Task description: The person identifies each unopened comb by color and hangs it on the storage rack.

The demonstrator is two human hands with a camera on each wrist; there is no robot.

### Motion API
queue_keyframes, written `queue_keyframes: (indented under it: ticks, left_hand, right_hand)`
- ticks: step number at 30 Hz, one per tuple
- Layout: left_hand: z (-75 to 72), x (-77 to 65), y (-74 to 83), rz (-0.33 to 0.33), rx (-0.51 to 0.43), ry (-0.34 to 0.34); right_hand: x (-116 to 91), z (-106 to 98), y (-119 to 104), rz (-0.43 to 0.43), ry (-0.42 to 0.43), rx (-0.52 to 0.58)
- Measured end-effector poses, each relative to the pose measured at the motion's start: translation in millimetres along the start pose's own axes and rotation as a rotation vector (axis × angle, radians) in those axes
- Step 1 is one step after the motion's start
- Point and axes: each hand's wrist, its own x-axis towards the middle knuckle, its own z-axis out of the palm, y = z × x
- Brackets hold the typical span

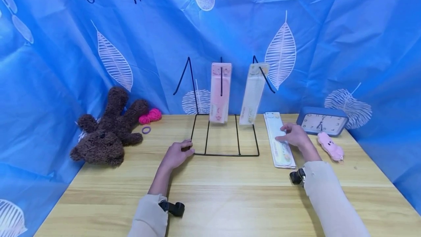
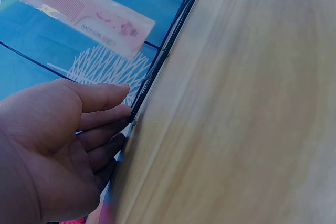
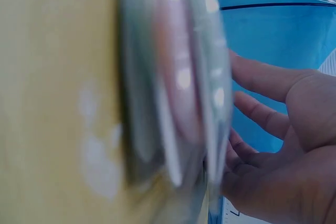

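Note:
At the front left corner of a black wire display rack (image 1: 231,155), my left hand (image 1: 177,153) pinches the wire between thumb and fingers. A pink packaged comb (image 1: 219,101) hangs from the rack's middle hook; the left wrist view shows the comb (image 2: 86,11) through its clear wrapper. From the right hook hangs a pale green packaged comb (image 1: 252,98), slightly slanted. A stack of packaged combs (image 1: 279,149) lies on the table right of the rack. Over it, my right hand (image 1: 296,134) has its fingers spread, fingertips right at the top pack (image 3: 215,77).
A brown teddy bear (image 1: 105,131) lies at the left, near a pink yarn bundle (image 1: 150,116) and a purple ring (image 1: 146,130). Behind my right hand stands a blue clock (image 1: 322,121), with a pink plush toy (image 1: 330,147) in front. A blue cloth (image 1: 230,28) hangs behind the table.

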Motion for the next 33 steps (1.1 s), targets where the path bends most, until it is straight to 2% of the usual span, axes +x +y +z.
queue_keyframes:
  ticks: [10,18,21,27,33]
  left_hand:
    - [0.5,-0.5,-0.2,-0.005,-0.005,0.002]
    - [-0.3,-1.0,0.6,0.001,-0.010,-0.003]
    - [-0.9,-1.7,1.5,0.005,-0.006,-0.001]
    - [-0.8,-2.3,2.1,0.004,-0.010,0.007]
    - [-0.9,-2.9,2.9,0.005,-0.013,0.005]
  right_hand:
    - [-4.0,-1.0,-0.1,0.025,-0.027,0.006]
    - [-7.2,-5.9,-2.1,0.025,0.020,0.172]
    - [-11.2,-8.6,-7.7,-0.014,0.013,0.204]
    - [-22.3,-12.7,-22.9,-0.161,-0.016,0.190]
    - [-32.5,-12.0,-34.9,-0.295,0.077,0.259]
